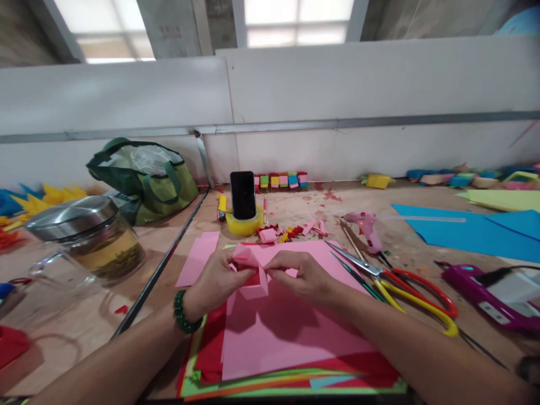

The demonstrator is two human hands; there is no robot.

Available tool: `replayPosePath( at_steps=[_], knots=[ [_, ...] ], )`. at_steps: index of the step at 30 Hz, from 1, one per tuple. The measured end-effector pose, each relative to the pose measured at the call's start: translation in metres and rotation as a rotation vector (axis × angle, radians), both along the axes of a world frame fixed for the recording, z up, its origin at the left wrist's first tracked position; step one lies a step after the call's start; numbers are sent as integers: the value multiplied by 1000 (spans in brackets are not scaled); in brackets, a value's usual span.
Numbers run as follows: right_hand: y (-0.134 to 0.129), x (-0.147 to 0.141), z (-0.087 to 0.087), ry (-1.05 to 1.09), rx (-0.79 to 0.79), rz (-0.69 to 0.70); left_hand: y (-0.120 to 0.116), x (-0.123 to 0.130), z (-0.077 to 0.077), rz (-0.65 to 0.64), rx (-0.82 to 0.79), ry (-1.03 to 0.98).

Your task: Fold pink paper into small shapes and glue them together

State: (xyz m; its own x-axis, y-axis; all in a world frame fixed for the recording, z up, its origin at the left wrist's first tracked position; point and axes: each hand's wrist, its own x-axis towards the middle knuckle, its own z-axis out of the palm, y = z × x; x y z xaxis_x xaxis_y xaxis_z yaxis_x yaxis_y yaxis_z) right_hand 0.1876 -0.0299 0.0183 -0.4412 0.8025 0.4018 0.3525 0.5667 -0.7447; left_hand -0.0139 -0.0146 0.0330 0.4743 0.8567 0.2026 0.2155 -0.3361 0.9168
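A small pink folded paper box (256,291) is held up over a stack of coloured sheets, its top side open. My left hand (219,281) grips its left wall between thumb and fingers; a green bead bracelet is on that wrist. With thumb and forefinger, my right hand (301,275) pinches the paper at the box's right edge. Beneath both hands lies a large pink sheet (295,337), with red and green sheets showing under it. Open scissors (379,273) with red and yellow handles lie right of the stack, beside green-handled tweezers (354,273).
Behind the stack, a phone (243,195) stands in a yellow tape roll (244,224). A pink glue gun (368,229), blue paper (455,233) and a purple device (481,292) are to the right. At left are a glass tea jar (107,250) and a green bag (169,188).
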Motion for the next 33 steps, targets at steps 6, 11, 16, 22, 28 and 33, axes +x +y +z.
replayPosePath(
  at_steps=[6,11,16,22,28,33],
  knots=[
    [-5,-3,12,5,-170,4,-4,1,-2,64,127,150],
    [-10,-12,7,-81,-179,-172,-7,4,-13,73,234,401],
    [-11,-15,-4,-118,-98,-253,-8,9,-16,84,269,525],
    [-17,-15,11,76,132,-145,-6,9,-15,65,233,534],
    [-17,-10,25,139,7,-237,-4,10,-18,168,183,607],
    [-6,-11,5,-212,-232,-238,-4,11,-22,165,199,625]
  ],
)
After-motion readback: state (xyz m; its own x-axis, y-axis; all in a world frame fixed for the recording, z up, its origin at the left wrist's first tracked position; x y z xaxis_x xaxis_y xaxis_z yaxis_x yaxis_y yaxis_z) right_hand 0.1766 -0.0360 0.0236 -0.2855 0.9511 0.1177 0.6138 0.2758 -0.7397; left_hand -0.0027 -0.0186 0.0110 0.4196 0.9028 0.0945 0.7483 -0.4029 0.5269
